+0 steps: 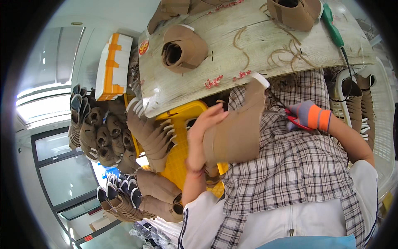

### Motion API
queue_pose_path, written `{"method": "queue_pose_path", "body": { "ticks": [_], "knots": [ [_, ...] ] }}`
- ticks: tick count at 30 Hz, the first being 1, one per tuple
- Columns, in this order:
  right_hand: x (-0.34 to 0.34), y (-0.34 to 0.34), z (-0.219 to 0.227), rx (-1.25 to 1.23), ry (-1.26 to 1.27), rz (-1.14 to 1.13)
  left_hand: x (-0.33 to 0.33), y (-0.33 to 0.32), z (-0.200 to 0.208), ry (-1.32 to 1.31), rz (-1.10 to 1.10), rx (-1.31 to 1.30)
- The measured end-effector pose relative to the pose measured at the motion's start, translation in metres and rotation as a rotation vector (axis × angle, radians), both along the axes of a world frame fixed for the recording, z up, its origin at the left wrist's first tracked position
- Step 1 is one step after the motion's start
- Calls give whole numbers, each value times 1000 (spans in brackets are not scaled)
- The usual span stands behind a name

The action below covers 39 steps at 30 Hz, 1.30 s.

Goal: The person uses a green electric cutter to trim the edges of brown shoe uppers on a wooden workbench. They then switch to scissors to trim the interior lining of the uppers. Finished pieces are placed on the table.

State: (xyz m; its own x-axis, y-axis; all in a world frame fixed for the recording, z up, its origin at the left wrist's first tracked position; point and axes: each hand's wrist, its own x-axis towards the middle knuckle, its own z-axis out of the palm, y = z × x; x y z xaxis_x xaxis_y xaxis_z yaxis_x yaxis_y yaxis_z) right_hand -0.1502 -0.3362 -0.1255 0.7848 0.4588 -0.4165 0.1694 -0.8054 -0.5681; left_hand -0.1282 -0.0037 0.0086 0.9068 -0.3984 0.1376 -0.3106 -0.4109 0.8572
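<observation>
My bare left hand (204, 128) is closed on a brown boot upper (238, 135), holding it up over my lap. A white-edged end of the upper rises toward the table. My right hand (309, 115) wears a grey and orange glove. Its fingers are wrapped round red-handled scissors (295, 121), whose blades point left toward the upper's edge. Whether the blades touch the upper I cannot tell. Behind them, a plaid apron (290, 162) covers my lap.
The wooden-topped table (224, 41) bears more brown uppers (195, 47), loose brown strips (290, 54) and a green corded tool (333, 27). Stacked uppers (151, 128) lean by a yellow plastic crate (176, 153) at left. A white basket (385, 112) holding uppers stands right.
</observation>
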Motion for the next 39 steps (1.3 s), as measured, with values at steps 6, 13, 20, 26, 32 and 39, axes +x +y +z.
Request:
{"method": "queue_pose_path", "body": {
  "ticks": [6, 13, 20, 26, 32, 39],
  "knots": [
    [-1, -3, -19, 133, 53, -95, 45, 26, 125, -880, 118, 698],
    [2, -14, -5, 132, -24, -288, 260, 30, 48, -870, -300, 809],
    [114, -47, 78, 461, -741, -855, 305, 36, -3, -636, -221, 783],
    [206, -72, 98, -259, -986, -537, 250, 11, 27, -641, 26, 411],
    [160, -26, 158, 122, -1050, -316, 182, -73, 23, 18, 10, -203],
    [141, 50, 268, 153, -799, 195, 202, -62, 18, 507, -244, -597]
  ]
}}
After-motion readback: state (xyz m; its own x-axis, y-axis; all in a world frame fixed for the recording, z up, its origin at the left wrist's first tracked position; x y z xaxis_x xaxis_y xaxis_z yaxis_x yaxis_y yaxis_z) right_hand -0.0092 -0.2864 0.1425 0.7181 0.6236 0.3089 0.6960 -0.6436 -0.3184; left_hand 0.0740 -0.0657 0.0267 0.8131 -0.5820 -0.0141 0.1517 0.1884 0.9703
